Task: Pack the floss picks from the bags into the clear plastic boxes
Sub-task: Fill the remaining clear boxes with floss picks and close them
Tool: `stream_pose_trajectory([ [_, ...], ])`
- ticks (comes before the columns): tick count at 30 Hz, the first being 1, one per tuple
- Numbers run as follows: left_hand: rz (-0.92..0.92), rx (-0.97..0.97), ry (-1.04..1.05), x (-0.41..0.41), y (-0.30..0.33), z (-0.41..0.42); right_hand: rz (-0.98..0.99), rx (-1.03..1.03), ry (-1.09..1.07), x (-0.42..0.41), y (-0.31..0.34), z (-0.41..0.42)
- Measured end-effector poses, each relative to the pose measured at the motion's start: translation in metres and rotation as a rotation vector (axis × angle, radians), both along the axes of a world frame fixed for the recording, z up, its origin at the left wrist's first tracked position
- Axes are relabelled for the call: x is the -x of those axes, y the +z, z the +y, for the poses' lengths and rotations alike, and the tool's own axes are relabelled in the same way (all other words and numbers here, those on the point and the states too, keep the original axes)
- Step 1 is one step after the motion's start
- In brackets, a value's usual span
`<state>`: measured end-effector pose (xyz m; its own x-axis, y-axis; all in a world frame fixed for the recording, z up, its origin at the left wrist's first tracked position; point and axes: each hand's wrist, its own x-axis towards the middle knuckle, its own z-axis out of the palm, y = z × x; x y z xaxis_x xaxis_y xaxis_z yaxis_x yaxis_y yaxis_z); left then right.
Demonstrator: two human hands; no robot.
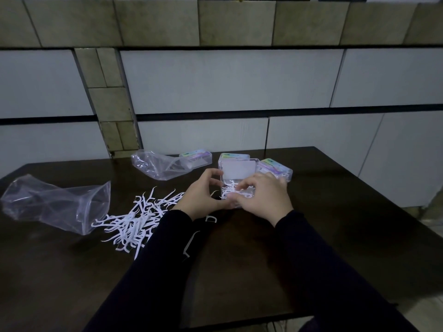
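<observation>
I am working at the dark table (311, 212). My left hand (203, 195) is gripping the open clear box (236, 185) to steady it — my right hand (261, 197) is pressing picks inside, fingers curled. The loose floss picks (134, 221) are lying left of my left hand.

We are seeing a person wearing long, dark, near-black fabric sleeves, the left sleeve (153, 255) and the right sleeve (318, 259) each ending at the wrist in a plain, close-fitting cuff; the bare left hand (203, 195) and bare right hand (262, 196) are showing no rings, watch or gloves
</observation>
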<state>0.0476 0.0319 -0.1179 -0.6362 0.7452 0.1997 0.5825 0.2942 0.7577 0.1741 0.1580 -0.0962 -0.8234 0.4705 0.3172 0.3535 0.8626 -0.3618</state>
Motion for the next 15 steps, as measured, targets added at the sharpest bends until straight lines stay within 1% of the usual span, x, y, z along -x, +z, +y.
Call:
stream_pose_trajectory([
  [2, -0.006, 0.01, 0.005, -0.0008, 0.0012, -0.0004, -0.034, -0.018, -0.001, -0.0014, 0.0017, 0.0002],
  [8, -0.009, 0.021, 0.018, -0.0012, 0.0018, 0.0001, -0.048, -0.012, -0.013, -0.0042, 0.0042, 0.0041],
  [13, -0.022, 0.014, 0.02, 0.0004, 0.0, 0.0005, 0.005, -0.02, -0.081, -0.0032, 0.0034, 0.0086],
  [15, -0.026, 0.02, 0.019, -0.0007, 0.0013, 0.0006, 0.044, -0.015, -0.077, -0.0022, 0.0022, 0.0092],
])
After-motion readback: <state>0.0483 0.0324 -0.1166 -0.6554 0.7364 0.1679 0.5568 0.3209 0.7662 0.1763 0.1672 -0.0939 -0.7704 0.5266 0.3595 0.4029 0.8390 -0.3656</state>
